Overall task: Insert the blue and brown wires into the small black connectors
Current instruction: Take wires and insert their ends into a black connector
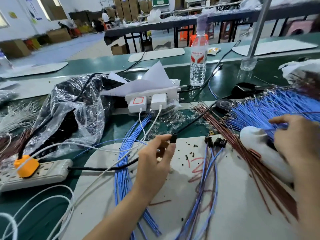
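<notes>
Your left hand (155, 158) pinches a small black connector (173, 138) and your right hand (297, 141) pinches one blue wire (270, 129), so a fast pull could drag tangled ones along.

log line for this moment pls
step: fetching wire | left hand: pinches black connector | right hand: in blue wires, grip unclear | wired connectors: lie between the hands

Workshop hall. White wall (19, 23) at left, bright window (49, 7). Pale blue floor (69, 47); cardboard boxes (128, 9) stacked along far side. Long dark table (155, 27) on black legs, orange stools (183, 34) beneath. Green-topped bench (103, 64) in foreground.
</notes>
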Available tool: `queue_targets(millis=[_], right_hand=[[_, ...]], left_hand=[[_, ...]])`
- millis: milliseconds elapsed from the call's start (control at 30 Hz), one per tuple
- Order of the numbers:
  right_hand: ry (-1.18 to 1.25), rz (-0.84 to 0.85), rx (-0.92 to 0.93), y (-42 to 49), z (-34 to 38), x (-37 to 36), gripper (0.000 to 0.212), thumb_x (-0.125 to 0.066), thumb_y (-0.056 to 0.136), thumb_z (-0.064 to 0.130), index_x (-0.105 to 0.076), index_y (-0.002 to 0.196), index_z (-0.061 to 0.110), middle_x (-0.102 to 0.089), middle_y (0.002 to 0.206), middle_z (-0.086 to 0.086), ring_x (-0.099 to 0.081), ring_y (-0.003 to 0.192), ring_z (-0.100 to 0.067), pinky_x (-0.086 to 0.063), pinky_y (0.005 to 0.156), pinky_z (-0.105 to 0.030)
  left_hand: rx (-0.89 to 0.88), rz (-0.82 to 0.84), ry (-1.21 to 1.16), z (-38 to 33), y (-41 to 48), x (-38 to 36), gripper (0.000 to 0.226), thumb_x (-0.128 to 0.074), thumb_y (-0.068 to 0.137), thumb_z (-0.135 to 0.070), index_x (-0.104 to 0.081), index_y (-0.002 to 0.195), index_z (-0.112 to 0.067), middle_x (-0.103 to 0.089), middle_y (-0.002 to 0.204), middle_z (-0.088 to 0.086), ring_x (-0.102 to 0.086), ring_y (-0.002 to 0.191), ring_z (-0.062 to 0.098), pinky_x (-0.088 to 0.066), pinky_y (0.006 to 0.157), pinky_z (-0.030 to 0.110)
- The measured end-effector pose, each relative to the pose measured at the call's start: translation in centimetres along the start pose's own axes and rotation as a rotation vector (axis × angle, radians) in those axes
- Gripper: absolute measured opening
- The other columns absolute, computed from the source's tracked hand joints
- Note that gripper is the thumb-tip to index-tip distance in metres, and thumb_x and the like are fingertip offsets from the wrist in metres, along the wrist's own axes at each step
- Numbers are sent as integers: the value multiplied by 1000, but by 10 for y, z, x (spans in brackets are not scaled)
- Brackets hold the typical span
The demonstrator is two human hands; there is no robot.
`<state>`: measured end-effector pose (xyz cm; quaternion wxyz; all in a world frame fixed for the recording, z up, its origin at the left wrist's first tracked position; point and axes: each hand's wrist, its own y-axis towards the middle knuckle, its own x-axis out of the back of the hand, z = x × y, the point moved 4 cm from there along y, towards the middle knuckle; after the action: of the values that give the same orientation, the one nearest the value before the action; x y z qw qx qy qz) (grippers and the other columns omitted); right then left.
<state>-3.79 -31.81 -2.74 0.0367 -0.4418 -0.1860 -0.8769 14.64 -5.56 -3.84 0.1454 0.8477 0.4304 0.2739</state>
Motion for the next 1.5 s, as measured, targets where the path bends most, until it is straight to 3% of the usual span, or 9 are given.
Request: queue_targets(millis=[133,300,433,567,700,933,1100,1333,1500], right_hand=[[-59,-29,45,-3,6,5,10,-71,80,1,-74,88,5,-61,105,-25,-53,100,-46,-44,82,-42],[-55,-13,-18,-2,5,14,9,-72,82,4,-70,90,0,-46,128,-26,-43,118,-45,-34,103,-43],[-84,-35,-32,-6,5,15,10,-66,88,9,-70,88,0,-47,128,-23,-39,119,-45,-31,98,-44],[57,-453,-24,-12,14,34,21,-45,98,17,-58,105,2,-54,118,-23,-44,114,-43,-33,90,-48],[501,-816,315,-39,42,55,22,-38,101,15,-55,99,1,-61,91,-16,-59,85,-40,-43,78,-38],[437,-153,1005,-114,133,-3,5,-63,88,1,-68,89,0,-65,84,-10,-59,74,-30,-50,69,-41],[475,61,959,-118,135,-19,14,-59,92,12,-69,94,2,-63,88,-9,-62,77,-28,-53,66,-41],[288,37,781,-87,113,-20,13,-71,83,9,-74,95,5,-71,83,-9,-64,83,-32,-55,71,-43],[214,5,620,-65,92,-25,18,-72,83,8,-75,100,7,-72,91,-11,-58,94,-34,-45,83,-37]], left_hand=[[5,0,-120,-3,0,-1,19,-54,89,-25,-57,102,-39,-55,73,-11,-52,58,6,-46,49,13],[14,4,-106,1,0,1,14,-57,87,-43,-60,99,-38,-59,74,-20,-52,63,2,-46,60,18],[2,-9,-87,1,0,1,13,-57,87,-43,-61,97,-36,-61,74,-14,-55,67,6,-45,63,20],[-15,-54,-22,2,1,5,7,-58,88,-43,-59,94,-40,-67,85,2,-58,79,8,-41,73,11],[-38,-36,-148,-1,4,6,13,-60,88,-33,-61,98,-41,-70,99,0,-64,101,17,-48,88,21],[-94,83,-382,-8,0,-3,16,-59,90,-29,-67,103,-33,-69,112,-3,-64,109,26,-50,88,33],[-26,89,-489,-6,3,-3,20,-61,89,-22,-65,106,-13,-71,109,2,-69,91,21,-52,82,24],[317,-124,-912,11,18,14,20,-56,82,-20,-64,92,-4,-73,96,13,-70,77,20,-55,72,24],[558,-95,-1072,20,22,20,18,-49,87,-20,-62,90,-9,-72,105,12,-71,71,18,-58,71,30]])
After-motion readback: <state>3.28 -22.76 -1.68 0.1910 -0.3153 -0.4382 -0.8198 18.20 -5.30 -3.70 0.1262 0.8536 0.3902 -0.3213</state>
